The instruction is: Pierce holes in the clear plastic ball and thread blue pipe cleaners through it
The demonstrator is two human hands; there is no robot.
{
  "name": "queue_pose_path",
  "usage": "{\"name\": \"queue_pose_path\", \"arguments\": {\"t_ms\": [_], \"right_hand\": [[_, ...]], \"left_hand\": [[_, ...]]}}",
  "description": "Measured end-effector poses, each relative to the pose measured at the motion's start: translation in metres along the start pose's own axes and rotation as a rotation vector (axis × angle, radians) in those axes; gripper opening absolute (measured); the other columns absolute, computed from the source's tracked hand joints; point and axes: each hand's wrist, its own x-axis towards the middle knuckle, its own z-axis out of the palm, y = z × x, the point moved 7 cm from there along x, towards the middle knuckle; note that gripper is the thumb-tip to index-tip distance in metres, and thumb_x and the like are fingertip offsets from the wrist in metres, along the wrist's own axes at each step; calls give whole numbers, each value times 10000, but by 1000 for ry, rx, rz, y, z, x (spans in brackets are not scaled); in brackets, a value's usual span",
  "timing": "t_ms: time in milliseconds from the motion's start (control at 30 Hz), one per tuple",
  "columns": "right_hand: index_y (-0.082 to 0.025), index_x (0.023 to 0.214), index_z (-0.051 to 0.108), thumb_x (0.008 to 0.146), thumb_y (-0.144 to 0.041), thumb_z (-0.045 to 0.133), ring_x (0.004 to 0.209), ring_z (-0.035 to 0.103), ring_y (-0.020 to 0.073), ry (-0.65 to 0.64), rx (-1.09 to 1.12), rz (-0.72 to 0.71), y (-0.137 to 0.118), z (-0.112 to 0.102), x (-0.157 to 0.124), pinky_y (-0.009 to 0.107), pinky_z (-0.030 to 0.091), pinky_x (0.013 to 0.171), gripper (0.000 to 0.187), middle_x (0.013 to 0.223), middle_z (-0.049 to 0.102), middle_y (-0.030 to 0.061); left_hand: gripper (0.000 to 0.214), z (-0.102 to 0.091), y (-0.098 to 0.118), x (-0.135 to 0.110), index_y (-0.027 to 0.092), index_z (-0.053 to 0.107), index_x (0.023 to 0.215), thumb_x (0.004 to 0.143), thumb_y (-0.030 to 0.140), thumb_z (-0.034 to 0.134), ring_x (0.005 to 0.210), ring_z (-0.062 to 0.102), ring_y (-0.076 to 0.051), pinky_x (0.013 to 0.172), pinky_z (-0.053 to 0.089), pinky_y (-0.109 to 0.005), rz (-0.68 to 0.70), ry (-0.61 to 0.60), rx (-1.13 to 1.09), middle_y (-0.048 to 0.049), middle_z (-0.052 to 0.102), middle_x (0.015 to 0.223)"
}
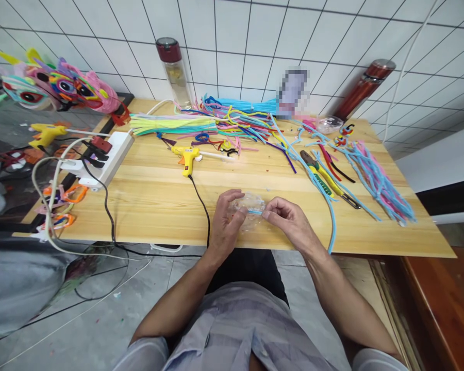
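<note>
Near the front edge of the table, my left hand (pixel 228 221) curls around a clear plastic piece (pixel 251 202), its thumb lying over a short light-blue pipe cleaner (pixel 254 212). My right hand (pixel 288 219) pinches the other end of that pipe cleaner between thumb and fingers. The exact shape of the clear piece is hard to make out, as the fingers cover part of it. Beyond my hands lies a yellow glue gun (pixel 186 158) with its nozzle pointing right. Right of my right hand are yellow-handled pliers (pixel 327 175) among loose light-blue pipe cleaners (pixel 333 226).
Bundled pipe cleaners (pixel 174 124) run along the back. A glass bottle (pixel 175 74) and red flask (pixel 365 87) stand by the wall. A power strip (pixel 110 159), a second glue gun (pixel 48 134) and colourful fuzzy figures (pixel 65 85) are left. Cords cross the front edge.
</note>
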Motion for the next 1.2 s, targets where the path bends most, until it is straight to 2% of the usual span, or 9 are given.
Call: {"name": "queue_pose_path", "arguments": {"t_ms": [433, 800, 1200], "right_hand": [[-218, 738, 612, 784, -480, 789, 641, 420, 123, -13, 82, 31, 3, 3, 4, 277, 316, 595, 319, 680, 552, -33], [-216, 774, 626, 772, -527, 809, 662, 423, 124, -33, 123, 51, 12, 5, 6, 277, 318, 616, 361, 702, 549, -40], [-227, 810, 592, 712, -518, 872, 665, 440, 114, -87, 213, 70, 10, 7, 13, 270, 351, 636, 416, 739, 544, -50]], "left_hand": [[254, -4, -4, 1, 271, 671, 1198, 962, 357, 632, 1318, 561, -251, 1155, 426, -416, -32, 17, -86, -71, 635, 1318], [262, -8, -14, -1, 276, 695, 1195, 949, 360, 664, 1305, 575, -248, 1159, 420, -404, -79, 60, -204, -59, 655, 1292], [274, -9, -25, 1, 294, 720, 1182, 914, 354, 709, 1267, 596, -244, 1127, 442, -397, -153, 67, -309, -39, 677, 1276]]}}
